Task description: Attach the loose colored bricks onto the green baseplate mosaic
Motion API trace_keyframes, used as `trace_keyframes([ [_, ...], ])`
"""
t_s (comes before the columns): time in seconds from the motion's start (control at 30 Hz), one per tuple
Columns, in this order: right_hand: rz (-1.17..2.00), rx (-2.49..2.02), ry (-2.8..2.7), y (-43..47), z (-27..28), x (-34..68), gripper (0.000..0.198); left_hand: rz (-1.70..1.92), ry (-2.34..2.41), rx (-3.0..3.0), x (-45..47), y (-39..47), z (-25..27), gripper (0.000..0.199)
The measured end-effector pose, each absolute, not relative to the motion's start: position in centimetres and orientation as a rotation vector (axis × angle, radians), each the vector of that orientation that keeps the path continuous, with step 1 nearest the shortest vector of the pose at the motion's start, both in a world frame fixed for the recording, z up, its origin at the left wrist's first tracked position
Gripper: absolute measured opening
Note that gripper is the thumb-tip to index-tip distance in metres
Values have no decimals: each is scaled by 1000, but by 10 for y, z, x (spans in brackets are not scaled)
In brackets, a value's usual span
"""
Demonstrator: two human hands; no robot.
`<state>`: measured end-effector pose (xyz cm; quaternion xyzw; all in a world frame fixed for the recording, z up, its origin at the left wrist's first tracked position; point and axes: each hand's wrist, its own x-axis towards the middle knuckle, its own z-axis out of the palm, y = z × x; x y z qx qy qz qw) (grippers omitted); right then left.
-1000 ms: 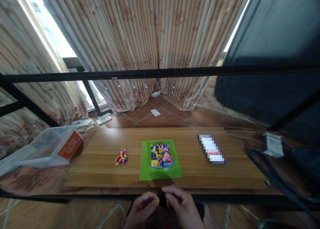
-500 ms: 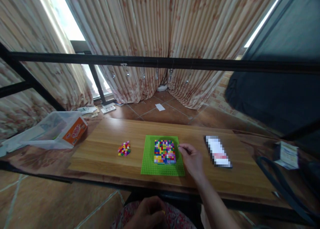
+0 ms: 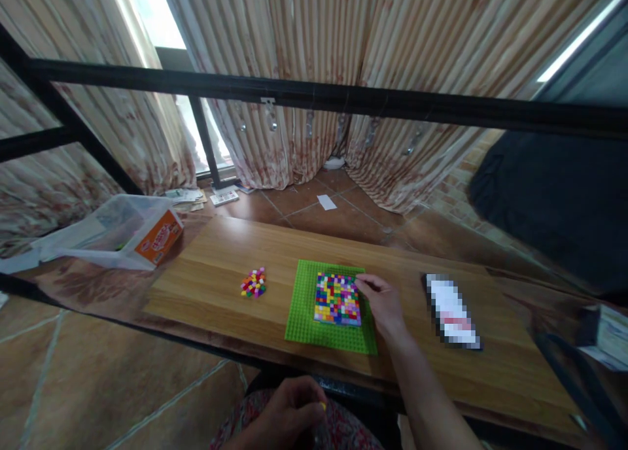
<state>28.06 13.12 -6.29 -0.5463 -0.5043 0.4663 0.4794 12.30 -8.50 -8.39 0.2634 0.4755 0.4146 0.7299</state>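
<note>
A green studded baseplate (image 3: 300, 332) lies on the wooden board, bearing a square block of small multicoloured bricks (image 3: 337, 298). My right hand (image 3: 387, 309) reaches over the plate's right side, its thumb and forefinger pinched at the block's upper right edge. Whatever sits between those fingertips is too small to make out. Low over my lap, my left hand (image 3: 294, 407) is closed, and a bit of a yellow brick (image 3: 323, 405) shows at its fingertips. A loose pile of coloured bricks (image 3: 254, 282) rests left of the plate.
A phone (image 3: 451, 312) with a blurred screen lies on the wooden board (image 3: 206, 273), right of my arm. At the far left stands a clear plastic box (image 3: 122, 257) with an orange label. A black metal bar (image 3: 314, 91) crosses behind the board, before the curtains.
The camera view has shifted and tilted, so the board appears slanted. My right fingertips have come from just beside the block to its upper right edge. My left hand stays over my lap.
</note>
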Motion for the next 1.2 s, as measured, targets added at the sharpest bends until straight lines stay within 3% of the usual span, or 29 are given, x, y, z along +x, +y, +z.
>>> trace_keyframes([
  [0.4,1246,-1310,-1436,142,-51,292,30,870,1050,585,119,-83,-85,23],
  [0.9,1236,-1278,-1593,143,-52,291,25,883,1008,559,120,-83,-89,34],
  [1.03,1165,-1298,-1408,125,-52,294,35,926,973,540,120,-82,-81,35],
  [1.2,1088,-1331,-1287,71,-42,295,27,1007,1017,442,125,-69,-56,36],
])
